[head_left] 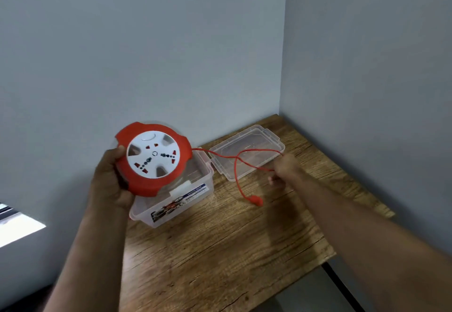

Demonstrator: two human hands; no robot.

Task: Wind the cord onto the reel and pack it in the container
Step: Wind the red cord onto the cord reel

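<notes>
While two grey walls meet in a corner behind it, the brown wood-grain counter (220,250) fills the lower middle of the view and carries everything else. At its back left edge stands the clear rectangular plastic container (171,204), open at the top, with a printed label on its near wall. Its clear plastic lid (254,150) lies flat on the counter just beside it to the right, close to the corner.

Above the left part of the container, the round red cord reel (152,158) with a white socket face is held up off the counter, tilted so that the sockets face the camera. The left hand (110,179) is closed around the reel's left rim, with the thumb on the front edge and the fingers behind.

From the reel's right side the thin red cord (236,164) runs out across the lid, loops and crosses itself, then drops to the counter. The right hand (285,167), blurred, is closed on the cord over the lid's near right edge. Past the loop, the cord ends in a small red plug (254,200) that lies on the counter in front of the lid.
</notes>
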